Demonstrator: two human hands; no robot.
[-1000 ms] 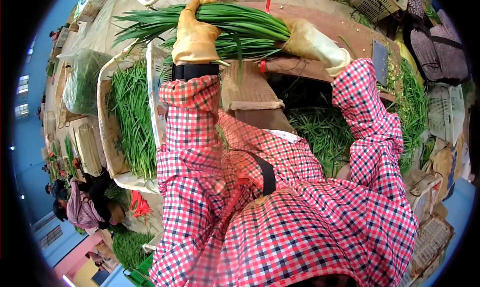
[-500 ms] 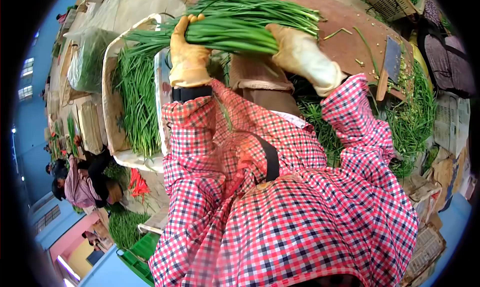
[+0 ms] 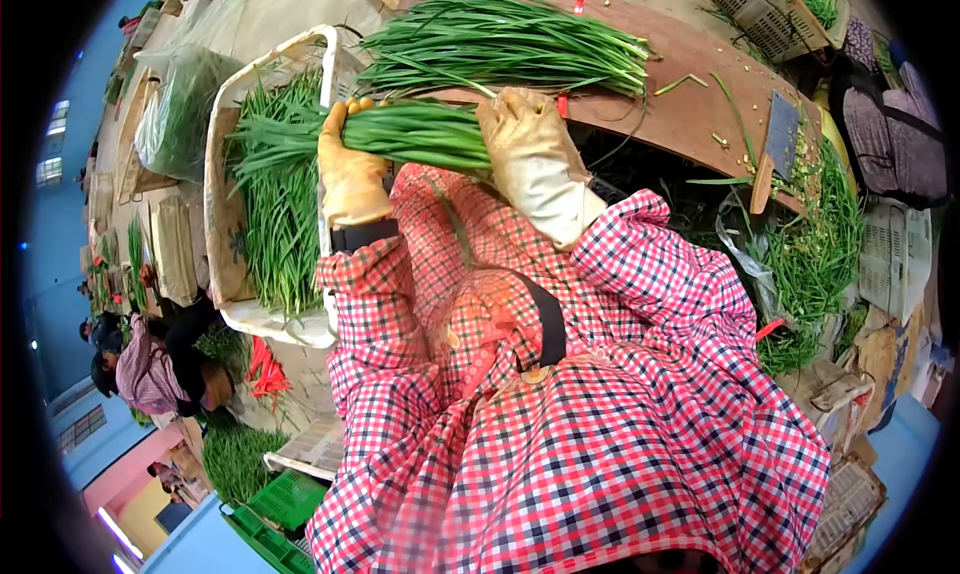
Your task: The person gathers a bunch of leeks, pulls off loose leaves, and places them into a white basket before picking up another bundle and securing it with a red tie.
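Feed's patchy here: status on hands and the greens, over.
Left hand, right hand: grip shut on greens bundle. Bundle held off the board. Second bundle lies on board; cleaver at its edge.

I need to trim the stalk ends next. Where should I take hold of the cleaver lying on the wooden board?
Probably by its wooden handle: the cleaver lies flat on the board with the handle pointing to the near edge, blade away. Come from that near side with the right hand, which now grips the chive bundle.
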